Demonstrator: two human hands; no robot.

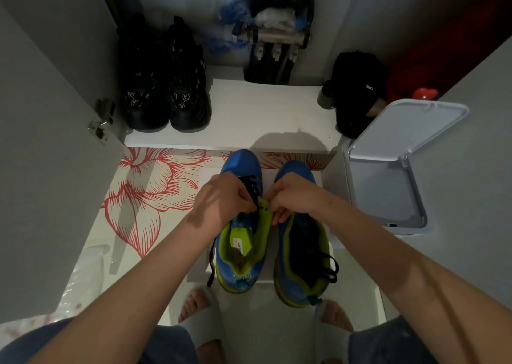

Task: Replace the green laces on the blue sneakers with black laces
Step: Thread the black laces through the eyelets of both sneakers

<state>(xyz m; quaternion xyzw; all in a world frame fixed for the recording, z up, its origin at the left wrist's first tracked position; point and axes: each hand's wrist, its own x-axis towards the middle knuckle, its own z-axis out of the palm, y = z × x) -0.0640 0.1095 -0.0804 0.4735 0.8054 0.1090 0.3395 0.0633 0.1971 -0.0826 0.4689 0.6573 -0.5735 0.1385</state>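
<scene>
Two blue sneakers with lime-green lining stand side by side on the floor, toes pointing away from me. The left sneaker (pixel 241 258) has a black lace (pixel 250 184) threaded through its front eyelets, and one lace end (pixel 212 264) hangs down its left side. My left hand (pixel 221 200) pinches the black lace at the upper eyelets. My right hand (pixel 291 194) pinches the sneaker's green eyelet flap (pixel 265 205). The right sneaker (pixel 302 255) has black laces lying loose over its right side. No green lace is in view.
A white bin (pixel 388 166) with its lid open stands just right of the sneakers. A pair of black shoes (pixel 163 86) and a black cap (pixel 357 92) sit on the white cabinet shelf (pixel 263 111) ahead. My slippered feet (pixel 199 319) are below the sneakers.
</scene>
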